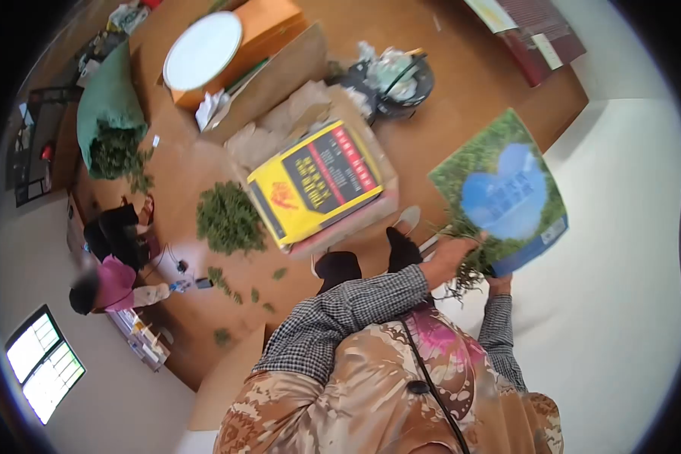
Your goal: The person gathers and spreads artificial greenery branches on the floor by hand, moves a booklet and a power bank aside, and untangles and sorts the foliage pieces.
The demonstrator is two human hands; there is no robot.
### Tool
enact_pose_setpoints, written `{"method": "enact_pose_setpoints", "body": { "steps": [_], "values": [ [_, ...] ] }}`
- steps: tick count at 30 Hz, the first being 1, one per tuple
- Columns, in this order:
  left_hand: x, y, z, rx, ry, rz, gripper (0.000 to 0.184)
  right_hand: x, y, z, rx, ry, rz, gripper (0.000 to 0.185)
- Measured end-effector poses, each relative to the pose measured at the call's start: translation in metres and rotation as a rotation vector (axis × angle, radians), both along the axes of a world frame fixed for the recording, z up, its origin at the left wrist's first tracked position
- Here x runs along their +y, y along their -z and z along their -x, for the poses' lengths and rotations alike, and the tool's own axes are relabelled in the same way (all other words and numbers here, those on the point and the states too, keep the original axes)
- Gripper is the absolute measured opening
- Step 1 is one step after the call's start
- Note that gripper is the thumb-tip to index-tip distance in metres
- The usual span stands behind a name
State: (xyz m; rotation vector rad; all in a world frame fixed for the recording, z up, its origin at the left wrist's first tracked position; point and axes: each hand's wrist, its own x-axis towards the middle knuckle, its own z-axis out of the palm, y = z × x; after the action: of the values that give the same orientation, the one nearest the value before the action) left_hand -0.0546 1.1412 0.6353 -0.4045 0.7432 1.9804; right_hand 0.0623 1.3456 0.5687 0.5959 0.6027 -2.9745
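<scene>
My left hand [452, 259] is closed around a bunch of green sprigs [473, 265], with thin brown stems or roots hanging below. Beside it, my right hand [499, 284] grips the lower edge of a flat printed packet [505, 193]. The packet shows green leaves, a large blue heart and a barcode; whether it is a bag or a folder I cannot tell. The sprigs overlap the packet's lower left corner. My right fingers are mostly hidden behind it.
A yellow-and-black box [318, 185] sits in an open carton. Leafy sprigs [231, 217] lie piled on the brown floor [461, 76]. A green sack [112, 98] spills greenery near a seated person [117, 276]. A black bucket [405, 83], an orange box [268, 23] and a white wall [620, 250] surround me.
</scene>
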Motion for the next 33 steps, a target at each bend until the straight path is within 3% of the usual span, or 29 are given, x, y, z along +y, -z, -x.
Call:
{"method": "enact_pose_setpoints", "body": {
  "steps": [2,4,6,8,10,12,14,18,19,21,24,25,27,29,31,33],
  "values": [
    [0.046,0.032,0.024,0.121,-0.082,0.013,0.025,0.038,0.009,0.046,0.053,-0.043,0.021,0.046],
    [0.064,0.003,0.062,0.083,-0.136,0.017,0.024,0.060,0.000,0.082,0.066,-0.049,0.012,0.046],
    [0.071,-0.082,0.095,-0.216,-0.109,-0.013,0.024,0.080,-0.022,0.104,-0.017,0.014,-0.025,0.045],
    [0.090,-0.075,0.100,-0.187,-0.076,-0.053,0.023,0.088,-0.020,0.115,-0.168,0.117,-0.044,0.044],
    [0.108,-0.075,0.114,-0.174,-0.048,-0.053,0.025,0.107,-0.020,0.121,-0.114,0.103,-0.094,0.045],
    [0.115,-0.072,0.124,0.749,0.011,0.174,0.031,0.124,-0.013,0.135,-0.124,0.139,-0.101,0.045],
    [0.136,-0.084,0.137,1.195,0.059,0.309,0.039,0.137,-0.041,0.150,-0.231,0.215,-0.063,0.045],
    [0.204,-0.105,0.166,0.889,0.146,0.359,0.043,0.208,-0.053,0.177,-0.245,0.189,-0.035,0.047],
    [0.231,-0.100,0.175,0.617,0.098,0.333,0.039,0.214,-0.063,0.198,-0.113,0.166,-0.164,0.050],
    [0.252,-0.055,0.197,1.634,0.138,0.623,0.028,0.253,-0.048,0.228,-0.061,0.080,0.007,0.051],
    [0.302,-0.003,0.215,-0.190,-0.028,0.036,0.030,0.301,-0.015,0.235,-0.084,-0.033,-0.018,0.051],
    [0.302,-0.031,0.232,-0.260,-0.088,0.000,0.029,0.311,-0.017,0.255,-0.056,-0.071,-0.004,0.051],
    [0.295,-0.082,0.267,0.169,-0.077,0.111,0.029,0.322,-0.023,0.299,-0.086,-0.104,-0.001,0.050],
    [0.305,-0.069,0.293,-0.169,-0.186,-0.017,0.038,0.324,-0.026,0.340,-0.184,-0.091,-0.023,0.049],
    [0.307,-0.068,0.334,-0.180,-0.258,0.013,0.040,0.328,-0.037,0.395,-0.294,-0.128,-0.055,0.047],
    [0.306,-0.072,0.366,-0.189,-0.300,0.033,0.040,0.337,-0.029,0.437,-0.122,-0.302,-0.361,0.045]
  ]
}}
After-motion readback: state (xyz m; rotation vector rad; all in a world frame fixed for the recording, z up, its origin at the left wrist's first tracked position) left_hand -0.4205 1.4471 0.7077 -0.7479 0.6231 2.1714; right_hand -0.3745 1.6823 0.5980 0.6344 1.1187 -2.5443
